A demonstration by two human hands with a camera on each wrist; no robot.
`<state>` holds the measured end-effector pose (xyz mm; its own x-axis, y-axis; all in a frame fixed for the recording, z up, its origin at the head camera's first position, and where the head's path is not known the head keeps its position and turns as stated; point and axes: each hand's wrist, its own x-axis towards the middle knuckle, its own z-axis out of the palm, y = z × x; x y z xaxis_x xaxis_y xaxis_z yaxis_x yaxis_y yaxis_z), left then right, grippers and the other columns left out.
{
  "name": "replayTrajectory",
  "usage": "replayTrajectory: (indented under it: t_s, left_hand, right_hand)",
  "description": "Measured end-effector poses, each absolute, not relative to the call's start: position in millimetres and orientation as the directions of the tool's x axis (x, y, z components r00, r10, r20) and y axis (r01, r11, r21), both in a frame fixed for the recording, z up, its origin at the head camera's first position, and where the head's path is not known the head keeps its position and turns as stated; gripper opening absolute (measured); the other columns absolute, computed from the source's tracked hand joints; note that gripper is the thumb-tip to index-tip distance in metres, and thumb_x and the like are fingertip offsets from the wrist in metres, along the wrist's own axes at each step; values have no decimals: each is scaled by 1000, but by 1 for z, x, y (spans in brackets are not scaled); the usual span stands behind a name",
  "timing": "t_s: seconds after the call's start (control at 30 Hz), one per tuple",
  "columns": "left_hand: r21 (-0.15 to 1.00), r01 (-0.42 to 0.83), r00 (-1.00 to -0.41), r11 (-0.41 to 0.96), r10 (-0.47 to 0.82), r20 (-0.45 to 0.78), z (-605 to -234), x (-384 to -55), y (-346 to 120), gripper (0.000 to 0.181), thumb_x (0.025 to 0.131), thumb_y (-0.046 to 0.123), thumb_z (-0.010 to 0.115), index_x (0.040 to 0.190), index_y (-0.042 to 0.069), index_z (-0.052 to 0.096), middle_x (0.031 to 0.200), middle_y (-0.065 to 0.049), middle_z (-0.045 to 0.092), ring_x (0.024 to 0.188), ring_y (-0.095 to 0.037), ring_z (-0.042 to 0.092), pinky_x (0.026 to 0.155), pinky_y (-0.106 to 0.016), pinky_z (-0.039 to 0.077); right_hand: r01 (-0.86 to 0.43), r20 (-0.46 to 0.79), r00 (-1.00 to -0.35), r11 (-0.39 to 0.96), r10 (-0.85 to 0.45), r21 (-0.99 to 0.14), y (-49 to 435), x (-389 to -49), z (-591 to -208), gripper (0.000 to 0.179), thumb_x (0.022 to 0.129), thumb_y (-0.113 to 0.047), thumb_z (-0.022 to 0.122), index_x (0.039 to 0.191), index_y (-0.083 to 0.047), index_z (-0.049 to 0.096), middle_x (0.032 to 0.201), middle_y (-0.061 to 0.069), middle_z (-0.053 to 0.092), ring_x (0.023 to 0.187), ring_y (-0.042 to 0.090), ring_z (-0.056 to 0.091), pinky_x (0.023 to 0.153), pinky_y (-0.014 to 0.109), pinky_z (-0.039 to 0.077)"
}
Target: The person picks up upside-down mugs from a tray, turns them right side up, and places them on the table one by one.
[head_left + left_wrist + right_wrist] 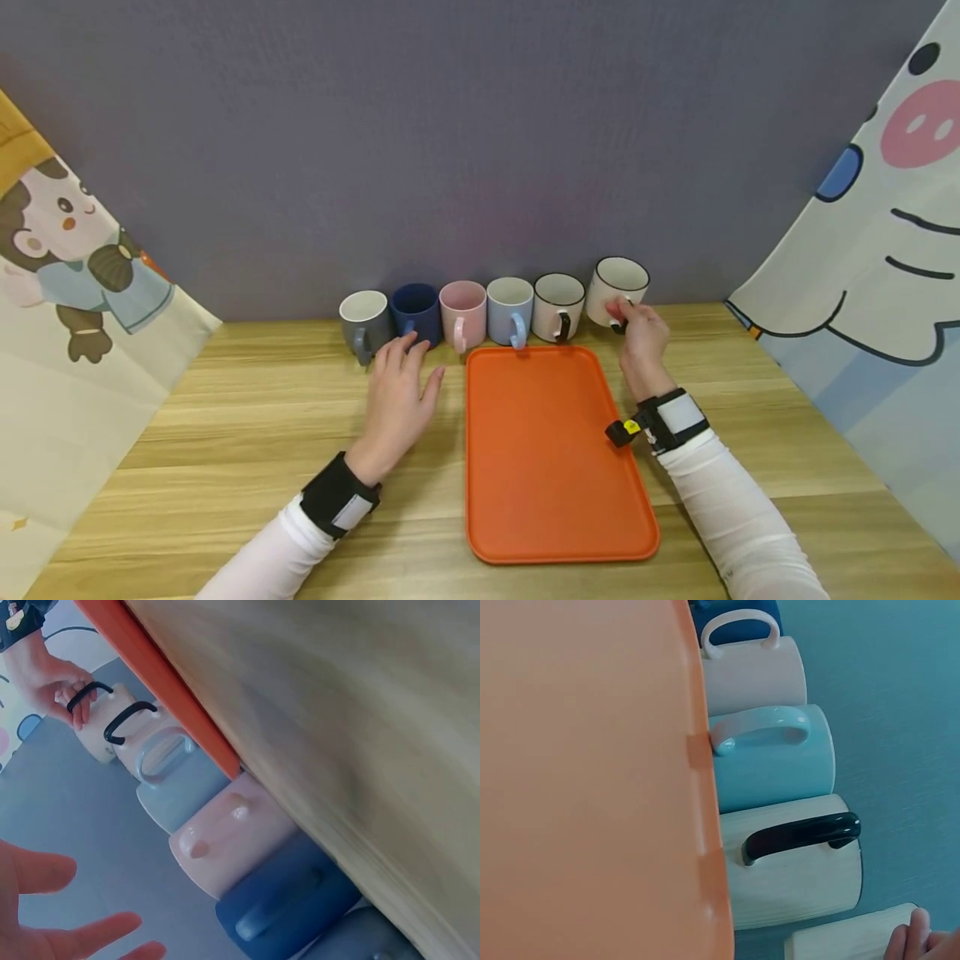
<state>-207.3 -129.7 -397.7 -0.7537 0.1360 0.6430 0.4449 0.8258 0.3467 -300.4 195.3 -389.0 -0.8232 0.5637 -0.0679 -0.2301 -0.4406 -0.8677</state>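
My right hand (643,342) pinches the black handle of a white mug with a black rim (611,287), at the right end of a row. That mug sits a little higher in the head view than its neighbour, another white mug with a black handle (795,874). Leftward stand a light blue mug (506,310), a pink mug (232,832), a dark blue mug (415,304) and a grey mug (363,321). With fingers spread and holding nothing, my left hand (397,404) is in front of the grey and dark blue mugs.
An orange tray (558,467) lies on the wooden table (247,467) between my arms, its far edge close to the mugs. Behind the row rises a grey wall (480,150). Printed cartoon sheets (885,250) hang at both sides.
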Motion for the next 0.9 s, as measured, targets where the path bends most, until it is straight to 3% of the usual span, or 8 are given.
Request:
replayTrajectory:
  t_s: [0.2, 0.5, 0.9]
  left_hand:
    - [341, 438, -746, 832, 124, 654, -396, -207, -139, 38, 87, 17, 66, 117, -4, 60, 130, -23, 52, 118, -41, 43, 100, -53, 34]
    - [338, 422, -741, 841, 105, 663, -395, -205, -153, 38, 86, 17, 67, 117, -4, 60, 129, -24, 51, 118, -42, 43, 99, -55, 33]
    - [313, 420, -710, 852, 93, 698, -394, -203, -165, 38, 83, 14, 70, 114, -5, 60, 127, -25, 52, 117, -44, 44, 94, -57, 36]
  right_hand:
    - [-165, -110, -839, -442, 533, -882, 196, -303, -395, 21, 88, -3, 64, 68, -4, 60, 58, -3, 68, 62, 9, 68, 86, 26, 46]
    - [-118, -146, -847, -450, 511, -885, 198, -308, -406, 20, 89, -7, 64, 69, -7, 63, 58, -5, 68, 63, 6, 68, 101, 28, 37]
    - [-109, -138, -871, -459, 472, -882, 197, -311, -413, 30, 89, -5, 64, 60, -7, 55, 60, -4, 69, 64, 8, 69, 94, 29, 44]
